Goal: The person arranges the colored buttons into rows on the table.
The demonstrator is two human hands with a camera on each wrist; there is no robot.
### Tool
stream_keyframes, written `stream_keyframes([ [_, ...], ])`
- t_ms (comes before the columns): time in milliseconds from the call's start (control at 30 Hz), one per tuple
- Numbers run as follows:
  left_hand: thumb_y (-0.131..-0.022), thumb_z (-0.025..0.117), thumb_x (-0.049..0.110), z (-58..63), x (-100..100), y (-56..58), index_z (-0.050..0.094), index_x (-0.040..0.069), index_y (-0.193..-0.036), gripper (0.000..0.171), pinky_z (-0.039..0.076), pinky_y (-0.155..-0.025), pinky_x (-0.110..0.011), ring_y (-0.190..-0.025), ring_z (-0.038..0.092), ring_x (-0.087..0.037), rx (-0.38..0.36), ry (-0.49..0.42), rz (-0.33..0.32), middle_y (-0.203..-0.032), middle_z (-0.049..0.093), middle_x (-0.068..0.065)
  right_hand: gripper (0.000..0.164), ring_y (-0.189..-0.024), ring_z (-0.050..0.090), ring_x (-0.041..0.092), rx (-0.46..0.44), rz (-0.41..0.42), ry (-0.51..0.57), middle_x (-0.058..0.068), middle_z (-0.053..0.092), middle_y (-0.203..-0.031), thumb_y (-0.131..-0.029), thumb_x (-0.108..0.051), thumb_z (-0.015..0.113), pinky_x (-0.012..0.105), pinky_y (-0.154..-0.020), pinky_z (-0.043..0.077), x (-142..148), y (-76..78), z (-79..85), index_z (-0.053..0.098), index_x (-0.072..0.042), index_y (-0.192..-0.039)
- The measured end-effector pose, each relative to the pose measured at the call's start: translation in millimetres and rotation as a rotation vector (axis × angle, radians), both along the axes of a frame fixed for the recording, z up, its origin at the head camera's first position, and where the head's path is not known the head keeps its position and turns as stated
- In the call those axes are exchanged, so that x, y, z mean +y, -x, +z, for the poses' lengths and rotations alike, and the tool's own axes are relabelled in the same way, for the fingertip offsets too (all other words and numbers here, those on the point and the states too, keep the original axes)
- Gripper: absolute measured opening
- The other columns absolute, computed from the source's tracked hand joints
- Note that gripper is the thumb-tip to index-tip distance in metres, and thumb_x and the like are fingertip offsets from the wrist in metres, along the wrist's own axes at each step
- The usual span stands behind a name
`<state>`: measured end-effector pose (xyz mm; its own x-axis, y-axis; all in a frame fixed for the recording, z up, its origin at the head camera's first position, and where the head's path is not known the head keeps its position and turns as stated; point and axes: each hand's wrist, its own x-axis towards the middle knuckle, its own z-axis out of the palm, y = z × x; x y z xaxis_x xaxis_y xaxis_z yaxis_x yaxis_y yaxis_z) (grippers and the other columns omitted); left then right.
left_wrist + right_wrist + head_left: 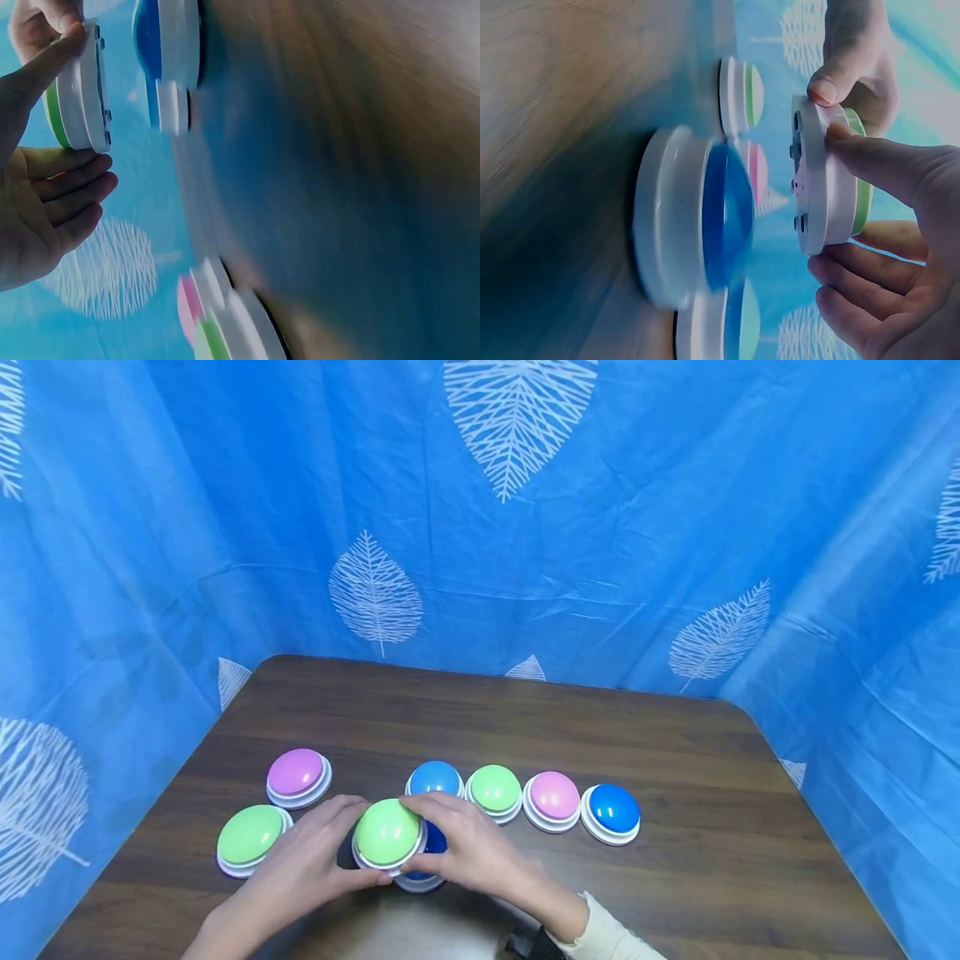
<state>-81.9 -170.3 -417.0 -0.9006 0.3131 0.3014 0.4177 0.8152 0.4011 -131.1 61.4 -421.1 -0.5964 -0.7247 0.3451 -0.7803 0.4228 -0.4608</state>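
Both hands hold one green push button (386,832) with a white round base, raised off the table. My left hand (311,860) grips its left side, the thumb at the lower rim. From the right, my right hand (480,852) grips it with the thumb low and fingers at the upper rim. In the right wrist view the underside of the held button (829,180) faces the table and shows small dark feet. Below and slightly right of it, a dark blue push button (435,839) stands on the table, partly hidden by the held one and my right hand.
Right of the hands, a light blue button (437,777), a green one (495,788), a pink one (554,795) and a blue one (614,807) form a row. At left stand a purple-pink button (296,772) and another green one (250,835). Blue curtains (600,560) surround the wooden table (712,860).
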Motion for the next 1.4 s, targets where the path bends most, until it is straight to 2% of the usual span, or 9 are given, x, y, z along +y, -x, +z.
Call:
stream_keyframes([
  [133,-0.068,0.084,0.059,1.3,20,12.0,0.066,0.007,-0.118,0.075,0.054,-0.085,-0.045,-0.103,0.063,-0.021,-0.03,0.026,-0.07,-0.114,0.062,-0.002,0.068,-0.12,0.058,0.016,0.001,-0.053,0.032,0.004,0.063,-0.129,-0.076,-0.028,0.087,0.033,-0.101,0.046,24,-1.7,-1.7,0.059,-0.007,-0.134],
  [400,-0.07,0.085,0.053,-1.6,54,28.5,0.065,0.005,-0.119,0.072,0.054,-0.087,-0.043,-0.103,0.061,-0.02,-0.068,0.059,-0.223,-0.115,0.062,-0.004,0.068,-0.124,0.056,0.017,-0.081,-0.157,0.034,0.002,0.061,-0.133,-0.076,-0.027,0.087,0.037,-0.102,0.046,66,-11.9,-5.0,0.059,-0.01,-0.135],
  [567,-0.072,0.084,0.055,-4.5,69,34.2,0.066,0.007,-0.117,0.068,0.054,-0.087,-0.039,-0.1,0.061,-0.016,-0.027,0.087,-0.277,-0.113,0.063,-0.002,0.068,-0.121,0.058,0.017,-0.032,-0.191,0.042,0.001,0.062,-0.131,-0.074,-0.027,0.089,0.038,-0.099,0.048,84,-14.4,-9.6,0.061,-0.01,-0.134],
  [667,-0.073,0.083,0.053,-5.9,77,38.1,0.067,0.007,-0.117,0.066,0.053,-0.091,-0.039,-0.104,0.061,-0.018,-0.016,0.109,-0.306,-0.114,0.063,-0.002,0.068,-0.119,0.06,0.018,0.009,-0.201,0.041,0.001,0.064,-0.129,-0.072,-0.027,0.089,0.039,-0.098,0.05,92,-14.9,-12.8,0.062,-0.009,-0.132],
  [833,-0.074,0.082,0.055,-7.6,89,43.3,0.067,0.006,-0.117,0.067,0.05,-0.096,-0.039,-0.111,0.06,-0.021,-0.018,0.176,-0.337,-0.116,0.064,-0.003,0.067,-0.116,0.062,0.019,0.055,-0.209,0.023,0.003,0.065,-0.127,-0.071,-0.026,0.089,0.039,-0.095,0.051,103,-14.8,-19.1,0.062,-0.007,-0.13],
  [1067,-0.073,0.081,0.058,-10.8,100,48.0,0.07,0.007,-0.105,0.061,0.051,-0.09,-0.034,-0.097,0.061,-0.016,0.039,0.265,-0.37,-0.102,0.063,0.0,0.067,-0.116,0.062,0.02,0.03,-0.229,0.001,0.005,0.065,-0.126,-0.071,-0.026,0.089,0.04,-0.096,0.051,109,-15.0,-25.4,0.063,-0.006,-0.129],
  [1400,-0.07,0.08,0.063,-12.1,104,49.1,0.067,0.013,-0.089,0.055,0.051,-0.085,-0.034,-0.088,0.06,-0.014,0.023,0.332,-0.374,-0.092,0.061,0.003,0.065,-0.112,0.063,0.017,0.016,-0.232,-0.032,0.002,0.066,-0.122,-0.071,-0.026,0.089,0.038,-0.094,0.052,109,-17.0,-30.9,0.063,-0.008,-0.128],
])
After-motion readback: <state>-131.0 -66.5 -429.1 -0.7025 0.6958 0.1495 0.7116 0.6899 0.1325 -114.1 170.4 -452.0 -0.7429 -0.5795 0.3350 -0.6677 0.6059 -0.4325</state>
